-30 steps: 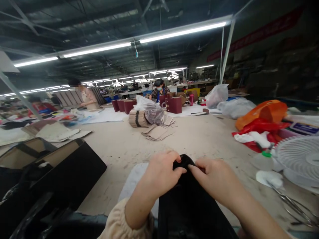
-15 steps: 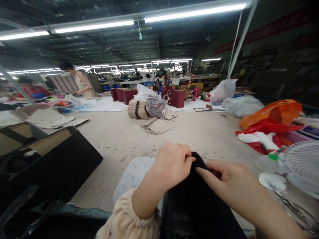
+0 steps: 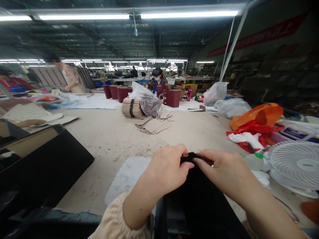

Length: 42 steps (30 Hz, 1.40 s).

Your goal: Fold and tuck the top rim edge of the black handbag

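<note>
A black box-shaped piece (image 3: 204,199), perhaps a bag body, stands at the table's near edge, its lower part cut off by the frame. My left hand (image 3: 169,166) is closed on its far top edge, thumb on the near side and fingers curled over. Close beside it, my right hand (image 3: 219,166) pinches the same edge with thumb and fingers. Between the two hands a short stretch of black material is bunched up. A white sheet (image 3: 129,176) lies on the table under my left forearm.
Another black box (image 3: 54,159) stands at left, near paper pieces (image 3: 35,114). Ahead lie a cardboard bundle (image 3: 132,108) and loose strips (image 3: 153,125). Maroon boxes (image 3: 171,98) stand farther back, near a co-worker (image 3: 157,81). At right are a white fan (image 3: 296,164) and an orange bag (image 3: 259,114).
My hands have drawn closer together on the black edge, and the right hand has shifted left. The view has turned slightly right. A hand now shows at the papers on the left.
</note>
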Each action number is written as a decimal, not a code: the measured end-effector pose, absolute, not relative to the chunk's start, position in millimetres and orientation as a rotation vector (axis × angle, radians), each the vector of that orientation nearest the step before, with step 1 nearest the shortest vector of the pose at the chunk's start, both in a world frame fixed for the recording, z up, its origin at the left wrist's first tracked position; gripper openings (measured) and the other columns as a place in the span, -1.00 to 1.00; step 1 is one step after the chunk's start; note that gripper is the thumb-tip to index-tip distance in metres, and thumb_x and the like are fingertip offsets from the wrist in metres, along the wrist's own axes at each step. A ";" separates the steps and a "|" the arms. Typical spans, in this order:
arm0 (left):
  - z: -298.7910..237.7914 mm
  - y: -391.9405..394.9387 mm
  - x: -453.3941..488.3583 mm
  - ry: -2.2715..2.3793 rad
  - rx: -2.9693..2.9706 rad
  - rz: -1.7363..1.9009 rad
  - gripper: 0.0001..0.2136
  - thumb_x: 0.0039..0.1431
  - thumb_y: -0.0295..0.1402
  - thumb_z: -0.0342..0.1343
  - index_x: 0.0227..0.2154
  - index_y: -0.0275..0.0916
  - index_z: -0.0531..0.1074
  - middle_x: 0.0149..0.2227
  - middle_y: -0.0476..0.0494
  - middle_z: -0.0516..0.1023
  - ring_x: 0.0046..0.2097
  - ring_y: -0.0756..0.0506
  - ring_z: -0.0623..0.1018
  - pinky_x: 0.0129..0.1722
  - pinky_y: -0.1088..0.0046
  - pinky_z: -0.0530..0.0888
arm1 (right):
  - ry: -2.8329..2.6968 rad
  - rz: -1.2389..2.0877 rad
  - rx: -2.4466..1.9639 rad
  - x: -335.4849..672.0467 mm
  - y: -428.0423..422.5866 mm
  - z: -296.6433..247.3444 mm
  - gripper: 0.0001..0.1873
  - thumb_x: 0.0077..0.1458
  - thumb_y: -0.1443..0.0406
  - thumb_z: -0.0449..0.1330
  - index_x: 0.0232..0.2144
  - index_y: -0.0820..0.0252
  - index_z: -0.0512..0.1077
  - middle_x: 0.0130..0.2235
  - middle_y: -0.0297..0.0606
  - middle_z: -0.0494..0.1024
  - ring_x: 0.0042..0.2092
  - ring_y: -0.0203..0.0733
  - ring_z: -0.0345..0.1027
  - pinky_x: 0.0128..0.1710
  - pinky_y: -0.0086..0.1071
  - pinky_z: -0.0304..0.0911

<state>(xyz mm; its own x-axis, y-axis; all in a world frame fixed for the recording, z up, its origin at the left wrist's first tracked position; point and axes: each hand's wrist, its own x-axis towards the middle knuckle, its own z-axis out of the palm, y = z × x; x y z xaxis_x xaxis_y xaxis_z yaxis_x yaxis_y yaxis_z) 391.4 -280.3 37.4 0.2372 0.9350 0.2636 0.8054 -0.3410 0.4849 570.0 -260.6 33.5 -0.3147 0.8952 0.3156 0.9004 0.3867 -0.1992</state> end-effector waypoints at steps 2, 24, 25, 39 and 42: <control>38.3 -283.6 385.6 1.629 2.229 0.717 -0.69 0.04 -0.19 0.20 -0.15 -0.11 0.37 -0.24 -0.03 0.58 -0.20 -0.16 0.54 -0.24 0.37 0.38 | -2.259 -0.056 -1.579 569.2 -260.5 31.5 -0.81 0.06 0.19 0.14 -0.44 -0.05 0.56 -0.45 -0.41 0.60 -0.41 -0.22 0.45 -0.45 -0.38 0.08; 42.1 -285.2 381.4 1.671 2.286 0.503 -0.86 0.13 -0.30 0.10 -0.25 -0.12 0.47 -0.31 -0.07 0.60 -0.24 -0.16 0.55 -0.30 0.38 0.35 | -2.265 -0.226 -1.679 558.7 -257.7 33.8 -0.68 0.07 0.17 0.05 -0.66 0.07 0.39 -0.55 -0.35 0.50 -0.49 -0.24 0.32 -0.48 -0.32 -0.07; 41.7 -285.3 381.2 1.672 2.286 0.503 -0.86 0.13 -0.30 0.10 -0.25 -0.13 0.47 -0.31 -0.07 0.60 -0.24 -0.16 0.55 -0.30 0.38 0.35 | -2.265 -0.230 -1.683 558.2 -257.4 34.5 -0.68 0.06 0.18 0.06 -0.67 0.08 0.38 -0.56 -0.35 0.49 -0.49 -0.24 0.31 -0.49 -0.32 -0.07; 40.4 -285.2 378.5 1.663 2.267 0.611 -0.69 0.08 -0.39 0.12 -0.09 -0.03 0.34 -0.28 0.02 0.59 -0.20 -0.17 0.56 -0.27 0.38 0.35 | -2.253 -0.063 -1.666 560.8 -255.5 32.5 -0.71 0.07 0.16 0.06 -0.63 0.06 0.38 -0.55 -0.38 0.49 -0.48 -0.24 0.30 -0.47 -0.36 -0.05; 40.5 -285.9 378.6 1.655 2.264 0.635 -0.69 0.09 -0.39 0.13 -0.08 -0.01 0.34 -0.28 0.04 0.59 -0.20 -0.15 0.55 -0.26 0.39 0.36 | -2.259 -0.059 -1.623 563.3 -255.7 31.0 -0.70 0.08 0.16 0.06 -0.63 0.06 0.39 -0.53 -0.38 0.50 -0.46 -0.23 0.32 -0.45 -0.35 -0.03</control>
